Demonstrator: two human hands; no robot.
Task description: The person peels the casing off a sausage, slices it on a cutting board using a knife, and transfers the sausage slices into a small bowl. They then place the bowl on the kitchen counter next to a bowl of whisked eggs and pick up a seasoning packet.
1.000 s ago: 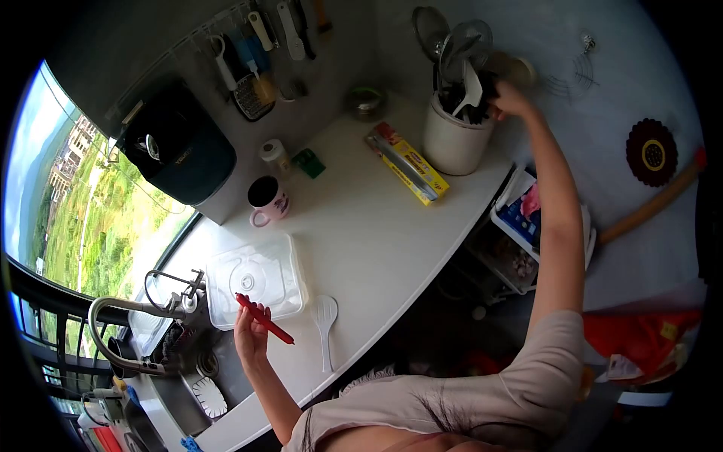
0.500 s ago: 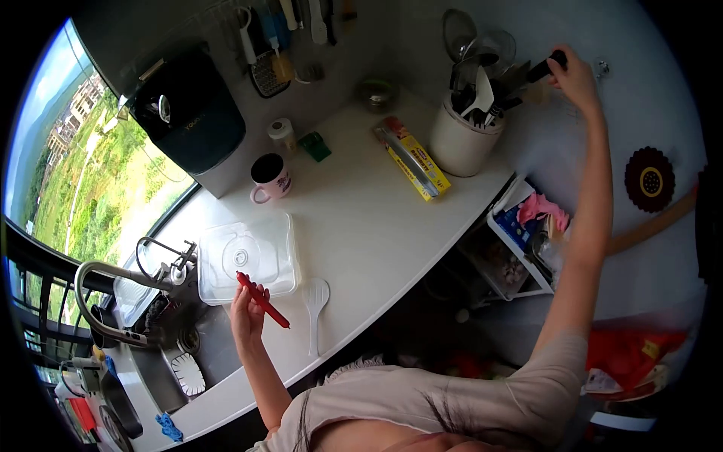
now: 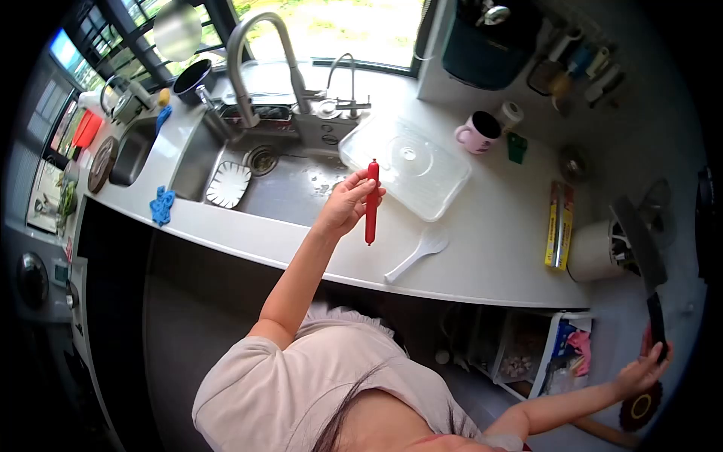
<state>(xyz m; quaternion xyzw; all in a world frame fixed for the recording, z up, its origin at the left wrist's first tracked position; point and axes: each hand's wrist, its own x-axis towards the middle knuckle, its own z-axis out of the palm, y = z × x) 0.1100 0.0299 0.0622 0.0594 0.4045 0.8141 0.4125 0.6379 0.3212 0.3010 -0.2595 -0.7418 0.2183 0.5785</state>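
Observation:
My left hand [image 3: 348, 203] pinches a red-wrapped sausage [image 3: 371, 203], held upright above the counter near the sink edge. Behind it lies a clear plastic lid or box [image 3: 422, 169], and a white slotted turner [image 3: 418, 252] rests flat on the counter to its right. At the far right, my right hand [image 3: 640, 373] is closed around the black handle of a kitchen knife [image 3: 639, 245], whose wide dark blade points up. The blade passes close to the white utensil holder [image 3: 595, 252] and partly hides its contents.
A steel sink [image 3: 290, 188] with a tall tap [image 3: 290, 71] lies left of the lid. A pink mug [image 3: 478, 133], a green clip-like item [image 3: 517, 148] and a yellow film box [image 3: 559, 230] stand farther right. Below the counter is a storage rack [image 3: 553, 354].
My view has swung left toward the sink. My right hand has drawn the knife out of the utensil holder and lowered. The sausage has turned upright in my left hand.

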